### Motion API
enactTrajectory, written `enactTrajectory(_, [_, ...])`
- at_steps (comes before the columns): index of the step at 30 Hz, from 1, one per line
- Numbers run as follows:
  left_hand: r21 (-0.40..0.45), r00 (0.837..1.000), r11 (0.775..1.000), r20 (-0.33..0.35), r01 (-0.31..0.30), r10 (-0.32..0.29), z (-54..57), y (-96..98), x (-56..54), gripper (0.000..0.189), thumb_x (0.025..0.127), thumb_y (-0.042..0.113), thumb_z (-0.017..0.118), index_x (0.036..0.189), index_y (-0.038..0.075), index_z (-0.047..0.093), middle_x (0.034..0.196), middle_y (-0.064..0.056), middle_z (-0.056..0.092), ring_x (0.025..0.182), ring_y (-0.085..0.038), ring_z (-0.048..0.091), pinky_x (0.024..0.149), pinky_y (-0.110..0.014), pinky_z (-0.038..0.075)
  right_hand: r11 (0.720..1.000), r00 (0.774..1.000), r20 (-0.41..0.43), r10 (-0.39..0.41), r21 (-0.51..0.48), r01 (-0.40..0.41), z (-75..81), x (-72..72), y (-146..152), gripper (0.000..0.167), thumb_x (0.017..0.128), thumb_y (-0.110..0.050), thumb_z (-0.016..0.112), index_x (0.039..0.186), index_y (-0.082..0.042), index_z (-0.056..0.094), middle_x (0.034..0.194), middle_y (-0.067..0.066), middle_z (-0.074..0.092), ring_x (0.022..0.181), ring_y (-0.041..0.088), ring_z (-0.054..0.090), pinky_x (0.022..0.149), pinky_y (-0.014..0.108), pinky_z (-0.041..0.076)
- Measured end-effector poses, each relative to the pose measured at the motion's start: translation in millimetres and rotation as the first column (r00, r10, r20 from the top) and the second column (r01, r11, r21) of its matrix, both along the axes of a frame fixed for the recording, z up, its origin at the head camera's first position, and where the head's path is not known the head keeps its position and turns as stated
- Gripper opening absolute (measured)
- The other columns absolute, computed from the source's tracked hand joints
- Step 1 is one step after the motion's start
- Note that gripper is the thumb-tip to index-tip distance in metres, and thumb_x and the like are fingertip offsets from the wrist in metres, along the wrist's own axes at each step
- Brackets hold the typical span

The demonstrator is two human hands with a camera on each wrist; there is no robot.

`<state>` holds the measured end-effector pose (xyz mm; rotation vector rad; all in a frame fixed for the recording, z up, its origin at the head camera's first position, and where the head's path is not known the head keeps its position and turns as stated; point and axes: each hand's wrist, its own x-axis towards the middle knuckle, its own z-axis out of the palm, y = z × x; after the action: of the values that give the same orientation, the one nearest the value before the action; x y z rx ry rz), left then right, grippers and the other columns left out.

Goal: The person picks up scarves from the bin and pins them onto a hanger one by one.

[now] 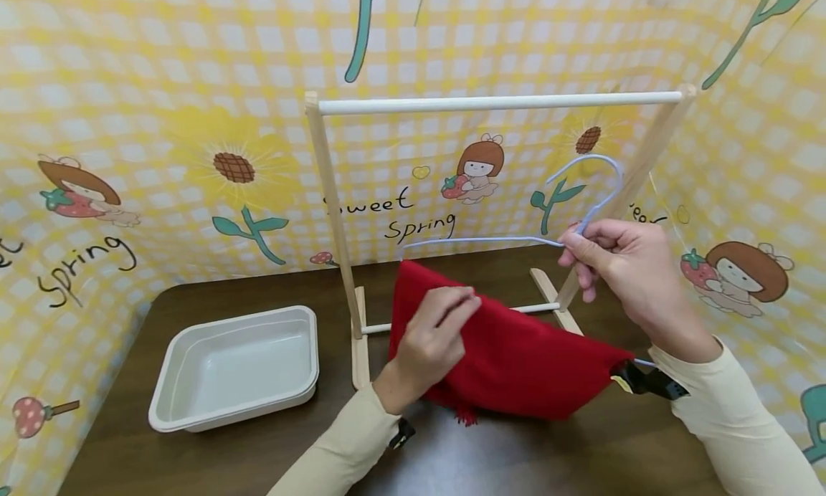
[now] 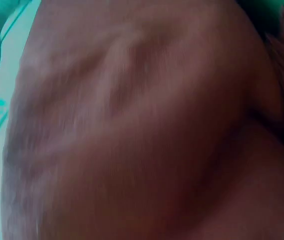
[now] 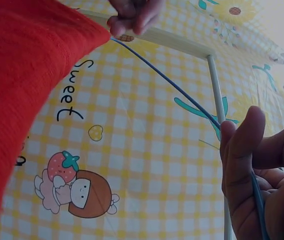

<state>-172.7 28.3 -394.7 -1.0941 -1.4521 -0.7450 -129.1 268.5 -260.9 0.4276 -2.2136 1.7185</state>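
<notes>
My right hand (image 1: 635,274) pinches a pale blue wire clothes hanger (image 1: 484,239) at the base of its hook and holds it tilted. A red cloth (image 1: 523,360) with a small fringe at its lower edge hangs over the hanger's lower bar. My left hand (image 1: 426,345) lies in front of the cloth's left part, fingers bent, fingertips right at the cloth's upper edge. In the right wrist view, the left fingers (image 3: 134,15) show beside the cloth's corner with nothing visible between them. The left wrist view is dark and blurred.
A wooden rack with a white top rail (image 1: 497,104) stands on the brown table behind the cloth. To its left sits a light grey plastic tub (image 1: 235,417). Yellow checked fabric (image 1: 174,66) with printed figures covers the walls around.
</notes>
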Motion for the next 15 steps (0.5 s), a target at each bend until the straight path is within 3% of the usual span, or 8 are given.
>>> enactTrajectory(3, [-0.148, 1.0, 0.989, 0.005, -0.024, 0.025, -0.2, 13.9, 0.5, 0.028, 0.087, 0.001, 0.063, 0.112, -0.001, 0.074, 0.113, -0.017, 0.07, 0.098, -0.026, 0.068, 0.088, -0.033, 0.057, 1.0, 1.0, 0.009, 0.007, 0.005, -0.007, 0.6, -2.0, -5, 0.025, 0.094, -0.006, 0.07, 0.076, 0.009, 0.064, 0.068, 0.003, 0.072, 0.044, 0.015, 0.054, 0.04, 0.03, 0.05])
enactTrajectory(8, [-0.316, 0.996, 0.945, -0.003, -0.089, 0.093, -2.5, 30.3, -0.9, 0.022, 0.092, 0.023, 0.072, 0.109, 0.011, 0.079, 0.111, -0.005, 0.076, 0.098, -0.021, 0.068, 0.091, -0.031, 0.053, 0.999, 0.999, -0.006, 0.032, -0.02, -0.032, 0.5, -0.9, -6, 0.024, 0.094, -0.004, 0.07, 0.075, 0.01, 0.063, 0.067, 0.006, 0.071, 0.043, 0.016, 0.053, 0.039, 0.03, 0.05])
enactTrajectory(11, [-0.345, 0.996, 0.935, -0.009, -0.087, 0.089, -4.9, 33.1, -1.4, 0.017, 0.092, 0.023, 0.073, 0.104, 0.015, 0.081, 0.102, 0.001, 0.078, 0.093, -0.018, 0.068, 0.089, -0.031, 0.052, 0.999, 0.999, -0.002, 0.036, -0.027, -0.036, -0.4, 1.7, -4, 0.023, 0.094, -0.004, 0.07, 0.077, 0.01, 0.064, 0.068, 0.007, 0.07, 0.043, 0.016, 0.053, 0.038, 0.03, 0.049])
enactTrajectory(15, [-0.283, 0.997, 0.959, 0.077, 0.02, 0.002, -6.0, 35.6, 0.0, 0.012, 0.087, 0.018, 0.079, 0.098, 0.015, 0.083, 0.094, 0.005, 0.079, 0.084, -0.014, 0.068, 0.084, -0.029, 0.05, 1.0, 1.0, 0.011, 0.023, -0.018, -0.023, -3.1, 4.1, -3, 0.021, 0.094, -0.004, 0.07, 0.079, 0.01, 0.066, 0.068, 0.006, 0.07, 0.044, 0.016, 0.053, 0.038, 0.03, 0.049])
